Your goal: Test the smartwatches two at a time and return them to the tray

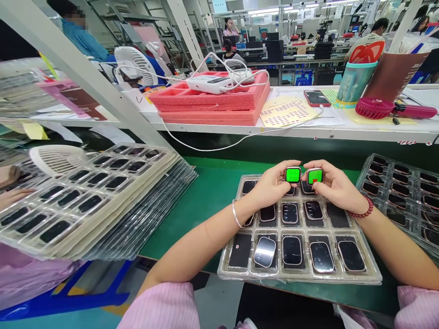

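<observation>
My left hand point(274, 183) pinches a smartwatch point(292, 174) whose lit screen is green with thin lines. Close beside it, my right hand point(331, 180) grips a second smartwatch point(314, 176), also lit green, with a red patch where the thumb touches the screen. Both watches are strapless and held above the far part of a clear plastic tray point(298, 275). Several more watches lie in the tray's compartments, most with dark screens; a dark watch point(292, 250) sits in the front row. Two of its compartments point(240, 250) hold no watch. My hands partly cover the back row.
Stacked trays of watches point(85, 192) lean at the left, near another person's hand point(15, 197). More filled trays point(401, 192) lie at the right. Across the back, a shelf point(370, 130) bears red foam point(206, 116), a phone point(317, 98) and a pink handheld fan point(375, 108). A white cable point(212, 150) droops below it.
</observation>
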Available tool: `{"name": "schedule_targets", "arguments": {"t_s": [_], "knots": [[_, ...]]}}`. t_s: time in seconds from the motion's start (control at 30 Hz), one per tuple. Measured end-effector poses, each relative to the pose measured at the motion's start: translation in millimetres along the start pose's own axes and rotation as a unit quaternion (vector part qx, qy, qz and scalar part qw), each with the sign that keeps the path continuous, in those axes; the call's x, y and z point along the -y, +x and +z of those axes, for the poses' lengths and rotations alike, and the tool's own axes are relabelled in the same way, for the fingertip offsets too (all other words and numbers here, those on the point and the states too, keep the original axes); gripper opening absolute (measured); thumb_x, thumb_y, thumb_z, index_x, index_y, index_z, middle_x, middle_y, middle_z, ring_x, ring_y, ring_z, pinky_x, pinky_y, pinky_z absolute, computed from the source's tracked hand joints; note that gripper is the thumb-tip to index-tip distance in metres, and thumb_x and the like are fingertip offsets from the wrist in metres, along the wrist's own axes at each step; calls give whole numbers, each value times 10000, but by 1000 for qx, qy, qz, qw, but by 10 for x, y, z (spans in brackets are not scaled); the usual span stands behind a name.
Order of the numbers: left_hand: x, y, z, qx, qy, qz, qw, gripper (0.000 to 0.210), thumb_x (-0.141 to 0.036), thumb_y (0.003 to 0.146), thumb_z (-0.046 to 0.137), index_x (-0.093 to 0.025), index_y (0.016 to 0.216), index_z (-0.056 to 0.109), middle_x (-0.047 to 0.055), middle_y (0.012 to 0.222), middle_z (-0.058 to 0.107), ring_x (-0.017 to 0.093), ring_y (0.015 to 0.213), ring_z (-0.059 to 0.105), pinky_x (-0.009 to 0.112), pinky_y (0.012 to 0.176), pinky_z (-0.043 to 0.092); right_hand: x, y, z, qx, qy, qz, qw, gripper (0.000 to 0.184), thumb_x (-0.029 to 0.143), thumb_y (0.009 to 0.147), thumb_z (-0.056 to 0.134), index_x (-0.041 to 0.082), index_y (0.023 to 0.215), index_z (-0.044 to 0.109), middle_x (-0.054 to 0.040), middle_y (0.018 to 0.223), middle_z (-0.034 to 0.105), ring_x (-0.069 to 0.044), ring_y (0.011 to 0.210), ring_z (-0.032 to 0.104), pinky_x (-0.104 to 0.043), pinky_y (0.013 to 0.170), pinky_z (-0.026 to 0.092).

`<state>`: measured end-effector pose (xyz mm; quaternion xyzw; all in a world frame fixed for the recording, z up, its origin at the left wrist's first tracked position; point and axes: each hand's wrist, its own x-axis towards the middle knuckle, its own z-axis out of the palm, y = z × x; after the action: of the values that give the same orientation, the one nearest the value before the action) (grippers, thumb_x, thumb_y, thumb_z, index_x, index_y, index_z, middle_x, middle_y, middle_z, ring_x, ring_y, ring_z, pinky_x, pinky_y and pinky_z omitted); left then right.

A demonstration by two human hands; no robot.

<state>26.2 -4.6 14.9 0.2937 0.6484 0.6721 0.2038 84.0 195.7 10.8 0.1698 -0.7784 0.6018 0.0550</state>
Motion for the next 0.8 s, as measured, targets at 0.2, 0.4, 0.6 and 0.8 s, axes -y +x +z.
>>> {"name": "schedule_targets", "arguments": {"t_s": [0.2, 0.4, 0.6, 0.8], "knots": [[2, 5, 1, -14, 18, 11, 1000, 428, -126, 772, 578, -136, 1200, 585, 89, 1095, 662, 127, 810, 647, 266, 779, 539, -1, 2, -9, 4, 4, 4, 1000, 331, 167, 850, 574, 201, 1179, 557, -59, 1014, 682, -163, 860, 656, -295, 757, 551], [-15, -1, 0, -35, 31, 13, 999, 478, -86, 719, 623, -155, 1190, 573, 49, 988, 658, 142, 859, 634, 254, 786, 522, 3, -2, -1, 13, -7, 8, 1000, 410, 164, 833, 598, 209, 1237, 546, -72, 1130, 674, -182, 956, 671, -312, 817, 569], [45, 11, -33, -54, 65, 29, 996, 307, -160, 784, 591, -149, 1090, 606, 55, 956, 665, 132, 765, 627, 272, 745, 519, -16, -4, 5, 12, -16, 19, 1000, 406, 173, 848, 539, 196, 1254, 559, -78, 1086, 685, -156, 800, 682, -291, 703, 591], [70, 18, -30, -57, 100, 33, 993, 359, -92, 725, 584, -157, 1077, 611, 68, 1044, 668, 172, 890, 646, 282, 786, 519, -33, -6, 4, 8, -35, 17, 999, 474, 137, 789, 541, 208, 1257, 563, -87, 1133, 677, -194, 890, 698, -336, 779, 605]]}}
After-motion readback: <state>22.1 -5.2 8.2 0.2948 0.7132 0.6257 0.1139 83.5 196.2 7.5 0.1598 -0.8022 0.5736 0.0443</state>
